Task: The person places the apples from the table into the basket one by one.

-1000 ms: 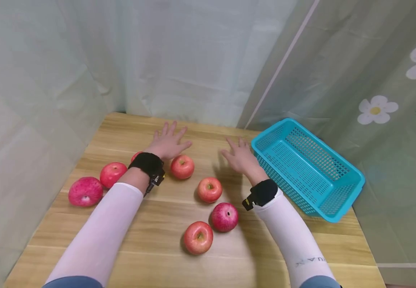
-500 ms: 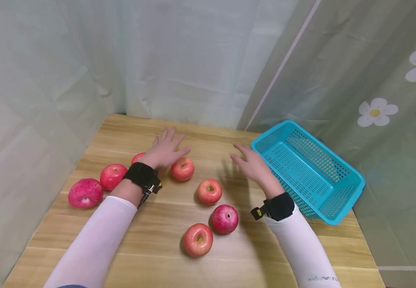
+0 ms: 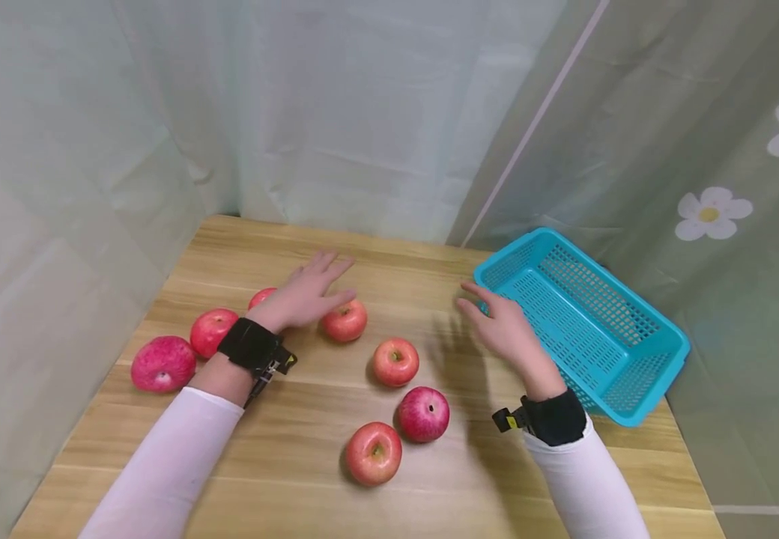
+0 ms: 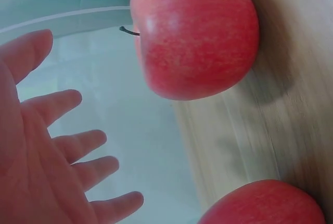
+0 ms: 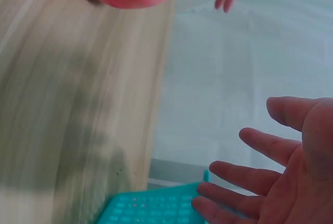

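Observation:
My left hand (image 3: 302,296), its fingers spread, is held over the table between a red apple (image 3: 345,323) and a partly covered apple (image 3: 261,298). In the left wrist view the palm (image 4: 41,151) holds nothing, and an apple (image 4: 200,36) with a dark stem stands apart from the fingers. My right hand (image 3: 507,333) hovers beside the near left side of a blue plastic basket (image 3: 652,318), fingers loosely bent and holding nothing. The right wrist view shows its fingers (image 5: 250,177) in front of the basket's edge (image 5: 156,206); whether they touch it I cannot tell.
More apples lie on the wooden table (image 3: 282,464): a red one (image 3: 395,362), a dark pink one (image 3: 424,414) and another red one (image 3: 374,454) in the middle. Two more apples (image 3: 163,364) sit at the left edge. Pale curtains (image 3: 376,135) enclose the table.
My right hand has moved rightward and nearer to me. The left hand has drawn back slightly to the left, partly over an apple. The apples and basket stay put.

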The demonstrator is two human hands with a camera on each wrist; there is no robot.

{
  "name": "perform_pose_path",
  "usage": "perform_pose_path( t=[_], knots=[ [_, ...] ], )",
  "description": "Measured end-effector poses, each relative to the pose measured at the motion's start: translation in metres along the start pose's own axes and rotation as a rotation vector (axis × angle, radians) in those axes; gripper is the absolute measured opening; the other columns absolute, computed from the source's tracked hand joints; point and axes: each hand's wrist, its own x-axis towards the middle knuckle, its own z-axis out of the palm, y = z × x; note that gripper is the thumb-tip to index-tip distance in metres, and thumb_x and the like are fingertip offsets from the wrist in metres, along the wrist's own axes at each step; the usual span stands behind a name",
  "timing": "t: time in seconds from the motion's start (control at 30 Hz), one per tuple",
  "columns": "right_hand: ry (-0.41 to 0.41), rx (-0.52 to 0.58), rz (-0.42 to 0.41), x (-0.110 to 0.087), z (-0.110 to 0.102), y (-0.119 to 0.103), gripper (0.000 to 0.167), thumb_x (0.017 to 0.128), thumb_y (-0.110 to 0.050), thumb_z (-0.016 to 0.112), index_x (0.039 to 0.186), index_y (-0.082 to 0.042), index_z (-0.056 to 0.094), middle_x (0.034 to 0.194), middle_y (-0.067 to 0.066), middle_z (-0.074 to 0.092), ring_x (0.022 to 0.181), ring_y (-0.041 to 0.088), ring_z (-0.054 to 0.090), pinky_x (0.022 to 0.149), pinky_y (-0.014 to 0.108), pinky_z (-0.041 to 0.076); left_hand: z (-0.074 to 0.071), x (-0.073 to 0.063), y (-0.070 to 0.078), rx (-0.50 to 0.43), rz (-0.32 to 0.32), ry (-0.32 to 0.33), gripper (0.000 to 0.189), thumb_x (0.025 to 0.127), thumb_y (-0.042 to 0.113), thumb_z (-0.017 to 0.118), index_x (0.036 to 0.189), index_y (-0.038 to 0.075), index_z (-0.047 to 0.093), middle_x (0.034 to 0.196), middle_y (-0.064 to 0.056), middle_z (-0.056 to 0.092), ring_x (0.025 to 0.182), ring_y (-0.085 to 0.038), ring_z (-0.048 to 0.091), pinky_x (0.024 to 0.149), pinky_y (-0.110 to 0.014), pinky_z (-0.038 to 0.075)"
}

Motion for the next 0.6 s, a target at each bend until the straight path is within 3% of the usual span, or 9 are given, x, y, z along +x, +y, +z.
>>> perform_pose_path(
  t=[0.3,0.6],
  knots=[
    [0.026,0.067,0.043,-0.029,-0.026,0.010,0.059,0.112,-0.054,0.048,0.163,-0.024,0.047,0.157,0.015,0.054,0.142,0.042,0.052,0.104,0.064,0.049,-0.002,-0.014,0.002,-0.027,0.070,0.030,0.069,0.111,0.048,0.053,0.167,0.012,0.037,0.173,-0.023,0.025,0.159,-0.044,0.023,0.126,-0.062,0.022],
    [0.106,0.025,0.102,-0.064,-0.053,0.031,0.060,0.113,-0.052,0.045,0.164,-0.021,0.044,0.156,0.020,0.055,0.136,0.044,0.055,0.099,0.065,0.048,-0.002,-0.030,0.008,-0.047,0.103,-0.010,0.067,0.110,0.042,0.059,0.166,0.012,0.040,0.171,-0.020,0.032,0.157,-0.040,0.030,0.125,-0.059,0.027]
  ],
)
